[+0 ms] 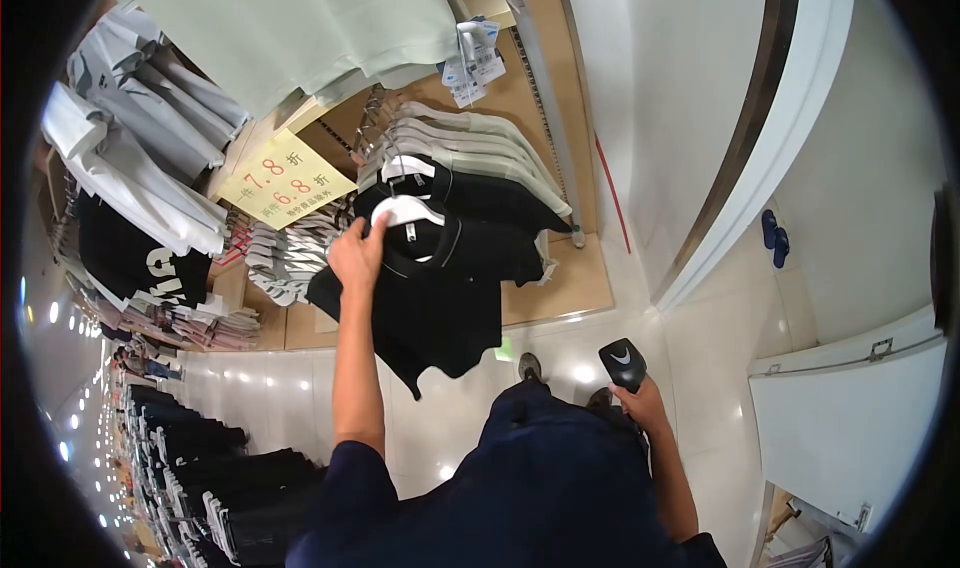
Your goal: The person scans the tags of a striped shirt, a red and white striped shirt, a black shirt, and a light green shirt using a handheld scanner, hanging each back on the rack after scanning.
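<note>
A black collared shirt [440, 298] hangs on a white hanger [408, 210] in front of the rack. My left hand [357, 253] is closed on the shoulder of that hanger, at the shirt's collar. Behind it, another black shirt [500, 193] and several pale green shirts [480, 138] hang in a row. Low at the right, my right hand [640, 404] is wrapped round the handle of a black handheld scanner [624, 366], whose head points up and away from the rack.
A yellow price sign [285, 181] stands left of the hanging shirts. Paper tags [475, 68] hang above. More garments [200, 468] fill racks at the lower left. An open white door [840, 418] and blue slippers [775, 238] are at the right.
</note>
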Available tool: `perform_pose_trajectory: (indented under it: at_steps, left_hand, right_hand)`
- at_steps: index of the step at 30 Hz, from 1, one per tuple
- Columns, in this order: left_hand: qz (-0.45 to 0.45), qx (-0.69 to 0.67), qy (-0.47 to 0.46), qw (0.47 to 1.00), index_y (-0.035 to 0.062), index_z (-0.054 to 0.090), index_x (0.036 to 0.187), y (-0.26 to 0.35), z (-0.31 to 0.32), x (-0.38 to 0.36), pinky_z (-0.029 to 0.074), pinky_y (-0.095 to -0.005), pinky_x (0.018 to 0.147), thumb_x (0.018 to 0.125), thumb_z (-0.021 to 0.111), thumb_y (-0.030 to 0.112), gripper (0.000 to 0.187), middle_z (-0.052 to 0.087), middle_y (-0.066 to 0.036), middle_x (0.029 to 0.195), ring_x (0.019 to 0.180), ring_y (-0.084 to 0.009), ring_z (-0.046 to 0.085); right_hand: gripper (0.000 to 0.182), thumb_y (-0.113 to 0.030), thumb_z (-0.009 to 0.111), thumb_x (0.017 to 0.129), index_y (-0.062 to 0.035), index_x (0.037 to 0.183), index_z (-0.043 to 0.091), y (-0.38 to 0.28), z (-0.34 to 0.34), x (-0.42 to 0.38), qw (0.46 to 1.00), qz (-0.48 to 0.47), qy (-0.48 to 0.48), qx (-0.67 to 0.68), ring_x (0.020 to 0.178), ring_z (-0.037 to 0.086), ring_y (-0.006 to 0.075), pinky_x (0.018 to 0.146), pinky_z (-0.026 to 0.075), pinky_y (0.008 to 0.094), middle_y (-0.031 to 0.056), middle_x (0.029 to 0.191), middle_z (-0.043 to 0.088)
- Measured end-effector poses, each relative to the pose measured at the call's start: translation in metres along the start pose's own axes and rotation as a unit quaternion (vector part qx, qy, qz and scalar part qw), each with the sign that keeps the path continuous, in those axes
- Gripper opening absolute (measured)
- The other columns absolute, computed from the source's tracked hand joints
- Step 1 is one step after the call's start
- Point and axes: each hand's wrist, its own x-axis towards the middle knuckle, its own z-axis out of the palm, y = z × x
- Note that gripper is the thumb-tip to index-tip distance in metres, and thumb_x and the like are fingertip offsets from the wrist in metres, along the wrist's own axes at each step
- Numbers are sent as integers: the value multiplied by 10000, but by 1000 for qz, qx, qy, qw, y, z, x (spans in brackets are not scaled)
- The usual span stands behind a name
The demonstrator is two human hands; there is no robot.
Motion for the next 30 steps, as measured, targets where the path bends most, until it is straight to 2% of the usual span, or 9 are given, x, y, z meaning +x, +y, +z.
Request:
perform_pose_trajectory:
  at_steps: [2, 6, 14, 18, 21, 23, 24, 27, 30]
  left_hand:
    - [4, -52, 35, 998, 40, 756, 893, -22, 28, 29, 510, -517, 741, 892, 563, 706, 694, 693, -262, 817, 834, -461, 667]
    - [-45, -104, -15, 993, 82, 774, 1025, -52, 62, 57, 515, -486, 797, 920, 542, 680, 651, 712, -249, 896, 887, -444, 679]
    - [0, -244, -40, 969, -4, 741, 992, -83, 142, 64, 509, -462, 752, 968, 588, 540, 566, 696, -251, 867, 831, -445, 669]
    - [44, -216, -14, 975, -79, 710, 931, -106, 167, 70, 485, -499, 745, 969, 596, 517, 607, 671, -288, 834, 794, -474, 646]
    - [84, -264, 6, 961, -86, 598, 736, -113, 176, 72, 409, -468, 641, 992, 582, 485, 626, 535, -235, 661, 622, -379, 502]
    - [106, -284, 10, 953, -79, 523, 676, -116, 177, 75, 362, -439, 574, 1020, 560, 428, 613, 461, -194, 596, 550, -317, 423]
    - [105, -303, -3, 947, -78, 517, 670, -114, 175, 77, 374, -457, 588, 1017, 561, 417, 606, 470, -206, 604, 567, -355, 441]
    - [122, -345, -13, 930, -70, 487, 653, -109, 174, 81, 384, -485, 593, 1028, 541, 336, 556, 479, -228, 616, 595, -426, 474]
    - [127, -375, -69, 916, -75, 519, 675, -103, 169, 81, 374, -444, 553, 1035, 530, 248, 484, 498, -209, 614, 548, -380, 473]
  right_hand:
    - [229, -177, 765, 894, -33, 867, 589, 0, 0, 2, 1000, -17, 14, 1, 472, 514, 86, 456, 403, 262, -10, 575, 541]
    - [259, -198, 782, 874, -25, 881, 590, 7, 6, 7, 996, 2, 86, -6, 469, 527, 100, 447, 409, 277, 4, 581, 549]
    - [302, -244, 792, 853, -22, 902, 594, 6, 28, 30, 988, 57, 139, -34, 484, 545, 121, 449, 412, 292, 16, 598, 561]
    - [417, -262, 814, 821, 15, 1095, 667, 10, 38, 47, 983, 107, 143, -41, 878, 687, 240, 809, 530, 368, 144, 970, 725]
    - [406, -244, 821, 813, 12, 1092, 673, 4, 50, 58, 983, 93, 152, -39, 890, 688, 238, 817, 531, 356, 144, 970, 727]
    - [397, -190, 820, 807, 9, 1114, 666, -10, 55, 68, 988, 68, 135, -39, 909, 683, 226, 832, 529, 348, 138, 994, 727]
    - [397, -163, 820, 804, 8, 1125, 663, -24, 59, 76, 990, 54, 125, -39, 919, 681, 221, 840, 528, 344, 135, 1006, 726]
    - [397, -81, 807, 797, 6, 1149, 646, -80, 85, 120, 972, -177, 143, -65, 922, 670, 193, 839, 528, 347, 110, 1037, 721]
    - [391, -31, 769, 779, -1, 1146, 639, -168, 117, 166, 944, -256, 127, -163, 970, 678, 312, 877, 515, 364, 154, 1045, 697]
